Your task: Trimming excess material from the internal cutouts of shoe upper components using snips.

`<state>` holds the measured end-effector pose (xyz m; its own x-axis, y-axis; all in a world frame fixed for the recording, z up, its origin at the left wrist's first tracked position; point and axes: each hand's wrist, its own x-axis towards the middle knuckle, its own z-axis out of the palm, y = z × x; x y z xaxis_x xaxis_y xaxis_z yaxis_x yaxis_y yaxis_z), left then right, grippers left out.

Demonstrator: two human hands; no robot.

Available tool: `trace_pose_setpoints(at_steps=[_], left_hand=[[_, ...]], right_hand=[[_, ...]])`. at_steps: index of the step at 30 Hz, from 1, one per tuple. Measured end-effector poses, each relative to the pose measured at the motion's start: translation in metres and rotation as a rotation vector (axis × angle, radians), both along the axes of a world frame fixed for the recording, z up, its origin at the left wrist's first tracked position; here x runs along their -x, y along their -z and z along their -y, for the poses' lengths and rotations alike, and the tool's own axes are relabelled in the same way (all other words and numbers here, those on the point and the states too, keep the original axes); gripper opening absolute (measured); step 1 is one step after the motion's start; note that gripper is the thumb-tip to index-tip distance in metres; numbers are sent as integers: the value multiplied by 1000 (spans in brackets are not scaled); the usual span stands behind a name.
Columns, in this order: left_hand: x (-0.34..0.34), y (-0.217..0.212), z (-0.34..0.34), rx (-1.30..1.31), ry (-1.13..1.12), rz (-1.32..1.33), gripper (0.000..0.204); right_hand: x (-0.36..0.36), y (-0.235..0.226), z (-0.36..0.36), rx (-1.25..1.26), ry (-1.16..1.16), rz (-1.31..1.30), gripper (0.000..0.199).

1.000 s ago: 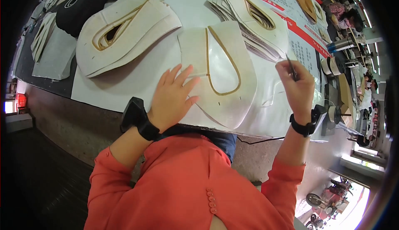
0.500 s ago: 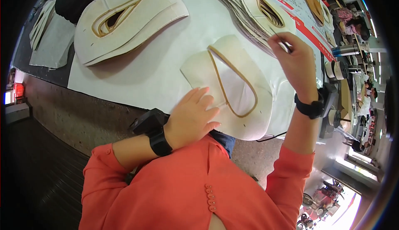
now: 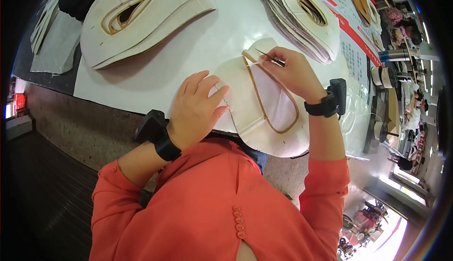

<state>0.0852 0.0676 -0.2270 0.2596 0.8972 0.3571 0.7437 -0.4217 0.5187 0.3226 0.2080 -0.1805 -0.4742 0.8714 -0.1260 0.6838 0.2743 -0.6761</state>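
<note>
White work table (image 3: 155,72) is the landmark; everything placed against it. On its far side, left of centre: a stack of cream cut pieces with tan-edged openings (image 3: 137,20). Far side, right: a second fanned stack of the same pieces (image 3: 302,15). At the table's near edge, overhanging it toward my body, lies the single cream piece with a tan border strip (image 3: 264,105) that I am working on. My left hand (image 3: 196,110) lies flat on the left part of this piece, fingers spread and extended, gripping nothing, just pressing it down. My right hand (image 3: 292,74) rests on the far end of the piece, fingers pinched closed around a thin dark pointed tool (image 3: 270,57), tip meeting the strip near its far bend. Judged step: working along the border strip with the tool point, piece pinned against sliding. Next move, as I judge it, calls for steady left-hand pressure and small tip travel along the tan edge without lifting the strip
</note>
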Motion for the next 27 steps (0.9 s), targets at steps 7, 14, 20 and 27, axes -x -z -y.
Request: trace_pose_setpoints(at_steps=[7, 14, 20, 27], left_hand=[[1, 2, 3, -4, 2, -92, 51], [4, 10, 7, -10, -19, -87, 48], [4, 11, 8, -5, -16, -78, 48], [3, 8, 7, -3, 8, -80, 50]], right_hand=[[18, -4, 6, 142, -100, -73, 26], [31, -4, 4, 243, -165, 12, 28], [38, -5, 7, 282, -232, 65, 27], [41, 0, 5, 223, -256, 91, 26]])
